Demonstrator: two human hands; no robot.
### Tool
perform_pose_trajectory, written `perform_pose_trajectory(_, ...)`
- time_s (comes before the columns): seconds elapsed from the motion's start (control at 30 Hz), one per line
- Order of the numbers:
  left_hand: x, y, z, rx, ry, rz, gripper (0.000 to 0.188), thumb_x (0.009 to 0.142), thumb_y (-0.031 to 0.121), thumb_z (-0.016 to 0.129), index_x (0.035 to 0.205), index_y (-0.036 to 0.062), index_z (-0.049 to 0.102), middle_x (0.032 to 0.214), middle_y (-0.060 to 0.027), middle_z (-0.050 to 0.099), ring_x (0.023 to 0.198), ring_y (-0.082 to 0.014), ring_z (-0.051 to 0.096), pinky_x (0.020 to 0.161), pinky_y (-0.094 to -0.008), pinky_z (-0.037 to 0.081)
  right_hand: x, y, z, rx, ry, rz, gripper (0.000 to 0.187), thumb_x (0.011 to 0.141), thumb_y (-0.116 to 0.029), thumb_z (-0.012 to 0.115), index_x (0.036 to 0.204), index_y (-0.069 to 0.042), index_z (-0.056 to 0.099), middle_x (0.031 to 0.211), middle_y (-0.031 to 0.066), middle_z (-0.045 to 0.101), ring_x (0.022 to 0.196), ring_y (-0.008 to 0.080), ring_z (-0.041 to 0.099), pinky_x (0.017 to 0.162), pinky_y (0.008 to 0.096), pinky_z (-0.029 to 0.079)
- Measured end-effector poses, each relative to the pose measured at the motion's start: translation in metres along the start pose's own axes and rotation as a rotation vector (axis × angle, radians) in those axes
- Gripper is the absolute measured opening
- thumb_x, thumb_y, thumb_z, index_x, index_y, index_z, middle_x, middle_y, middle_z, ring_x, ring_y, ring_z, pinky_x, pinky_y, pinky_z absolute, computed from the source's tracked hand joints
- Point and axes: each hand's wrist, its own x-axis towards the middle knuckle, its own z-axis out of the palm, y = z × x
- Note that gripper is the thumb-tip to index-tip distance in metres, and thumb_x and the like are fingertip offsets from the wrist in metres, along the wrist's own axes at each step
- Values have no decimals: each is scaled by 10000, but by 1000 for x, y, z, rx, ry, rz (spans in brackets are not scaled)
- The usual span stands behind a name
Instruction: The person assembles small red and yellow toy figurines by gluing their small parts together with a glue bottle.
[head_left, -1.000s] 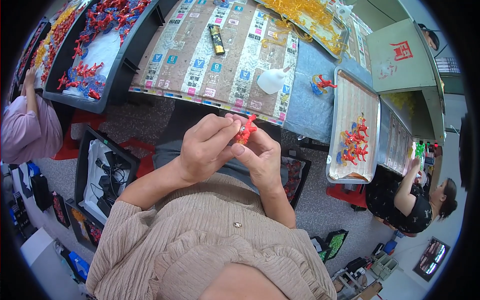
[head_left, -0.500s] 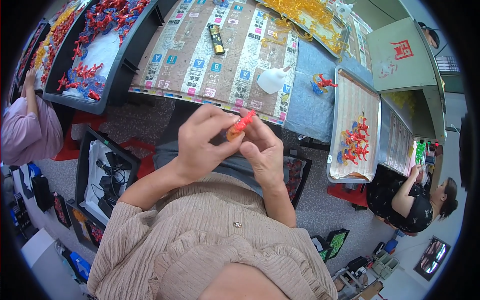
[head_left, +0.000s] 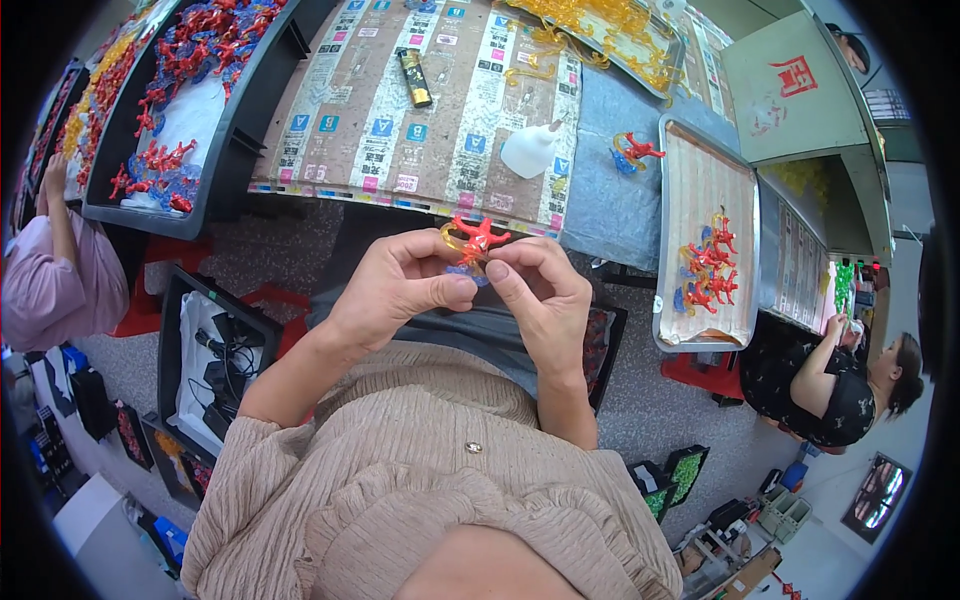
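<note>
A small toy figure (head_left: 478, 240), red with a yellow curved piece and a blue base, is pinched between both hands just off the table's near edge. My left hand (head_left: 405, 285) grips its left side, thumb and fingers closed on the yellow and blue parts. On its other side my right hand (head_left: 540, 290) holds it with thumb and forefinger. The red limbs point up and outward. Beyond the hands, a white squeeze bottle (head_left: 530, 150) lies tilted on the paper-covered table (head_left: 350, 130). Another such figure (head_left: 634, 152) sits on the blue cloth (head_left: 600, 215).
A metal tray (head_left: 690, 180) at right carries several finished-looking figures. Yellow pieces fill another tray (head_left: 670, 85) at the back. A black crate (head_left: 225, 165) of red and blue figures stands left. A black-and-gold box (head_left: 414, 78) lies on the table. Co-workers sit at both sides.
The figure has been turned from lying slanted to facing up with its limbs spread, showing yellow and blue parts. My right hand has closed in on it; the view has shifted slightly.
</note>
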Motion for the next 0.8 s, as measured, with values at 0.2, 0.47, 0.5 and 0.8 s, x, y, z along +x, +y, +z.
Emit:
perform_pose_trajectory(0.2, 3, -6, 6, -121, 4, -60, 280, 826, 137, 731, 1049, 4, 624, 925, -49, 656, 768, -108, 642, 705, -265, 566, -1, -6, 0, 173, 17, 203, 91, 857, -40, 677, 910, 31, 654, 915, 41, 623, 798, 79, 596, 702, 208, 481)
perform_pose_trajectory(0.47, 11, -8, 22, -140, -47, -112, 253, 854, 146, 705, 1052, 12, 621, 933, -43, 649, 776, -100, 626, 695, -253, 553, 0, -1, -19, 142, 125, 148, 104, 873, -53, 668, 938, 26, 651, 893, 30, 628, 798, 60, 580, 709, 201, 481)
perform_pose_trajectory(0.5, 12, -8, 24, -136, -58, -116, 253, 854, 146, 705, 1052, 12, 621, 933, -43, 649, 776, -100, 626, 695, -253, 553, 1, -2, -20, 139, 136, 144, 104, 873, -53, 668, 938, 26, 651, 893, 30, 628, 798, 60, 580, 709, 201, 481)
perform_pose_trajectory(0.8, 23, -12, 35, 531, -128, 335, 346, 755, -39, 712, 1093, -5, 645, 1021, -70, 525, 868, -129, 581, 722, -231, 537, 10, -3, -53, -19, -2, 38, 177, 825, -105, 725, 982, -28, 698, 984, 62, 582, 794, 80, 578, 659, 189, 491)
